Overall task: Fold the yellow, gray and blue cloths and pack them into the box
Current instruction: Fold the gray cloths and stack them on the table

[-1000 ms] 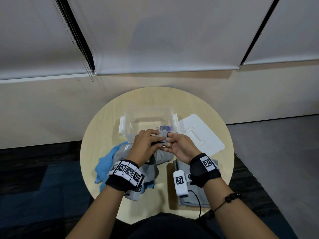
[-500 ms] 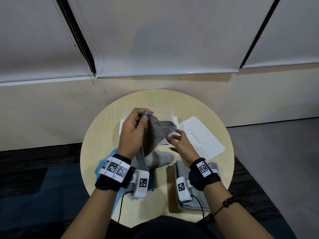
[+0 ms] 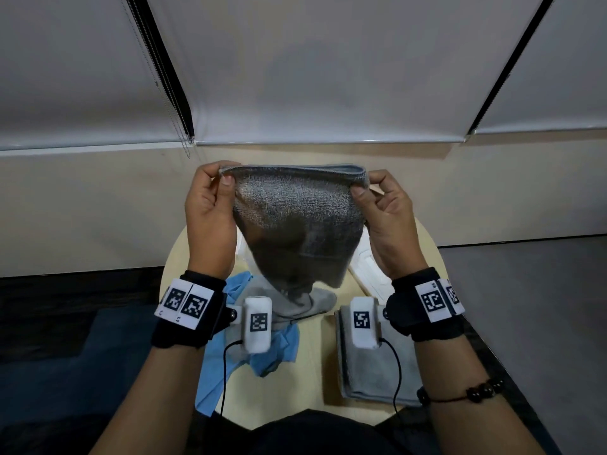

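A gray cloth [image 3: 295,224] hangs in the air in front of me, stretched by its top edge. My left hand [image 3: 210,218] pinches its left top corner and my right hand [image 3: 387,221] pinches its right top corner. Its lower end still touches a crumpled gray cloth [image 3: 315,302] on the table. A blue cloth [image 3: 262,353] lies loose under my left wrist. A folded gray cloth [image 3: 371,372] lies flat under my right wrist. The clear box is almost wholly hidden behind the raised cloth. No yellow cloth shows.
The round wooden table [image 3: 312,408] is small, with its near edge at my body. The white box lid [image 3: 368,270] lies at the right behind my right hand. A wall with window blinds stands beyond the table.
Both hands rose from the table with the gray cloth and moved apart, spreading its top edge wide. The view has also moved closer.
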Demonstrator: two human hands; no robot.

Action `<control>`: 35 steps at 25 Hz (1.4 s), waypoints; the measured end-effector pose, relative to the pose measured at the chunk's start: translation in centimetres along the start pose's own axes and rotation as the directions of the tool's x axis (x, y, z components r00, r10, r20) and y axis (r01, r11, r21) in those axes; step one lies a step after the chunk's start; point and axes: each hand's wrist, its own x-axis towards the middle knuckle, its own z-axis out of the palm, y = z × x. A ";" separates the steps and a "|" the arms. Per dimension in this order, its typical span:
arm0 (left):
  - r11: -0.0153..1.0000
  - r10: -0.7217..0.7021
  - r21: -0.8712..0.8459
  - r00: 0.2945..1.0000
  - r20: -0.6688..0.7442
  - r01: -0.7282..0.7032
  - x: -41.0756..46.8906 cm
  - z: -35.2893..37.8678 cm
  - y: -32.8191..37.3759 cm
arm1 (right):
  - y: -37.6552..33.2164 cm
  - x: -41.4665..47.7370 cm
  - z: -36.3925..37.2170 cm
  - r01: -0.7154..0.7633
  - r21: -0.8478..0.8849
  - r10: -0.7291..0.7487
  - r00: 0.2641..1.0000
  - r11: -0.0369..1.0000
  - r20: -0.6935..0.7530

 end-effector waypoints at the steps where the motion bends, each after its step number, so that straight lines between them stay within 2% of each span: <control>1: 1.000 0.006 -0.006 1.000 0.007 -0.006 0.0 0.0 0.0 | -0.4 0.1 0.0 0.020 -0.016 -0.020 1.000 1.000 -0.004; 6: 0.999 0.032 -0.007 0.999 0.036 -0.032 -0.2 -0.1 0.0 | -0.1 -0.1 0.1 0.017 -0.092 -0.019 1.000 0.996 -0.015; 10: 0.997 -0.045 0.069 0.999 -0.002 0.045 -0.6 -0.4 -0.6 | 0.4 -0.5 0.1 0.008 -0.094 -0.008 1.000 0.996 0.005; 11: 0.984 -0.065 0.166 0.998 -0.022 0.068 -0.7 -0.5 -0.8 | 0.5 -0.6 0.1 -0.011 -0.102 0.013 1.000 0.995 0.018; 12: 0.939 -0.064 0.335 0.997 -0.038 0.073 -0.8 -0.6 -1.1 | 0.8 -0.6 0.1 -0.043 -0.123 0.049 0.998 0.991 0.043; 13: 0.848 -0.024 0.528 1.000 -0.019 0.030 -1.0 -0.6 -1.4 | 1.2 -0.8 0.2 -0.077 -0.163 0.090 0.993 0.984 0.074; 14: 0.745 0.031 0.664 0.997 0.071 -0.070 -1.3 -0.4 -1.5 | 1.8 -1.0 0.4 -0.103 -0.212 0.127 0.986 0.972 0.106; 15: 0.688 0.055 0.702 0.978 0.203 -0.184 -1.6 0.0 -1.6 | 2.4 -1.3 0.6 -0.127 -0.249 0.164 0.977 0.960 0.133; 16: 0.700 0.035 0.670 0.948 0.316 -0.249 -1.8 0.5 -1.7 | 3.0 -1.5 0.9 -0.160 -0.266 0.205 0.967 0.951 0.153; 18: 0.787 -0.017 0.566 0.908 0.419 -0.246 -2.1 1.1 -1.9 | 3.9 -1.9 1.3 -0.200 -0.296 0.259 0.950 0.934 0.175; 22: 0.870 -0.037 0.463 0.911 0.411 -0.173 -2.3 1.2 -2.6 | 4.5 -2.1 1.7 -0.190 -0.373 0.277 0.941 0.908 0.194; 25: 0.862 -0.077 0.492 0.927 0.367 -0.123 -2.2 1.3 -2.4 | 4.8 -2.0 1.6 -0.212 -0.413 0.330 0.913 0.886 0.238; 26: 0.854 -0.049 0.504 0.944 0.326 -0.130 -2.0 1.3 -2.0 | 5.1 -1.9 1.3 -0.185 -0.492 0.346 0.901 0.851 0.261; 29: 0.831 0.118 0.508 0.964 0.240 -0.228 -0.7 0.8 0.1 | 7.4 -2.2 -0.7 -0.079 -0.747 0.410 0.871 0.660 0.270; 32: 0.765 0.221 0.543 0.933 0.285 -0.347 0.6 0.5 1.6 | 10.4 -3.5 -2.9 -0.127 -0.809 0.514 0.825 0.574 0.234; 35: 0.758 0.245 0.541 0.927 0.283 -0.365 0.5 0.7 1.9 | 13.3 -4.8 -4.9 -0.154 -0.882 0.628 0.756 0.445 0.185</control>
